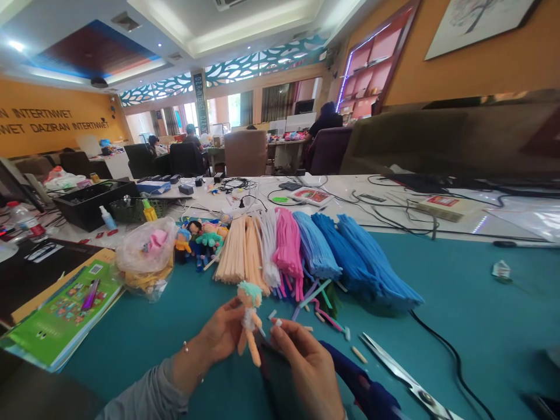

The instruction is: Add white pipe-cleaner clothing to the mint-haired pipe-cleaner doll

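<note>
My left hand (223, 329) is closed around the back of a small doll (250, 321) made of fuzzy pipe cleaners. The doll is upright and slightly tilted, with mint-green hair, peach limbs and a white top. Close to its right side, my right hand (306, 361) pinches a small white fuzzy piece (277, 322) between thumb and finger. Beneath and beside the right hand lies a dark blue object (363, 382), partly hidden, whose kind I cannot make out. Short pipe cleaner offcuts (359, 354) are scattered beyond that hand. Large scissors (406, 376) rest opened on the green mat (464, 315) to the right.
Bundles of peach (238, 251), white, pink (287, 239) and blue pipe cleaners (380, 268) stretch across the mat's back. Finished dolls (205, 236) and a plastic bag (146, 251) sit left of them, near a green booklet (61, 315). A black cable (455, 356) crosses the right side.
</note>
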The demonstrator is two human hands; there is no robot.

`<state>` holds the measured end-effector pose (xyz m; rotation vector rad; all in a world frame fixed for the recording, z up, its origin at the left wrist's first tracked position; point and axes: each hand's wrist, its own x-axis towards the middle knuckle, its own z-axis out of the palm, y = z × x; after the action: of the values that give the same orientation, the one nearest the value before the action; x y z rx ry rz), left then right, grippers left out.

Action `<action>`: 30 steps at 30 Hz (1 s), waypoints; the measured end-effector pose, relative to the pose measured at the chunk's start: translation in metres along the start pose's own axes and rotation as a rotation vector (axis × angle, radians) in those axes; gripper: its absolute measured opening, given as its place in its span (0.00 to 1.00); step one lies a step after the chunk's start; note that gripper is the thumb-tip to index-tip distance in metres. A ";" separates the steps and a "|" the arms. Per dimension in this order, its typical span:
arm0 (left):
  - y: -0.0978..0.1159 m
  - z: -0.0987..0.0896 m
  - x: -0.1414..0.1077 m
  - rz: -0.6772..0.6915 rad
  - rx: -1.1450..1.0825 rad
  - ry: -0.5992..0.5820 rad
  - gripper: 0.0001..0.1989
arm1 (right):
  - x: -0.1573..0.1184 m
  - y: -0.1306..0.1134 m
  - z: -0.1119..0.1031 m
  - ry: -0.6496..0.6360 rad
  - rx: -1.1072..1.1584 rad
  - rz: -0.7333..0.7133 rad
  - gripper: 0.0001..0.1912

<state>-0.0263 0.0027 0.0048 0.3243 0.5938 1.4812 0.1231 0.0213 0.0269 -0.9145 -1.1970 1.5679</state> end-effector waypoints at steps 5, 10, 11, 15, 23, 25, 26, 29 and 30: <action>0.001 0.001 -0.002 -0.001 0.017 -0.001 0.12 | 0.003 0.010 -0.002 -0.002 0.002 0.001 0.23; 0.003 0.002 -0.005 -0.025 0.044 -0.008 0.14 | -0.004 0.003 0.003 0.017 0.011 0.006 0.20; 0.003 0.003 -0.005 -0.022 0.045 -0.004 0.14 | -0.006 0.001 0.004 0.020 0.014 0.008 0.20; 0.003 0.004 -0.006 -0.013 0.046 0.015 0.15 | -0.011 -0.005 0.008 0.007 0.027 0.035 0.20; 0.002 0.001 -0.007 -0.009 0.071 0.038 0.15 | -0.014 -0.011 0.012 -0.019 0.021 0.053 0.20; 0.003 0.000 -0.007 -0.010 0.090 0.032 0.16 | -0.014 -0.011 0.012 -0.036 0.020 0.064 0.20; 0.003 0.000 -0.007 -0.010 0.100 0.028 0.16 | -0.014 -0.011 0.013 -0.044 0.019 0.069 0.21; 0.003 -0.002 -0.007 -0.006 0.113 0.025 0.17 | -0.013 -0.012 0.012 -0.071 0.009 0.082 0.22; 0.003 -0.002 -0.007 -0.009 0.112 0.024 0.17 | -0.012 -0.012 0.011 -0.082 0.002 0.086 0.22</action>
<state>-0.0299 -0.0046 0.0057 0.3902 0.6981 1.4478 0.1188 0.0081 0.0416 -0.9182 -1.2276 1.6891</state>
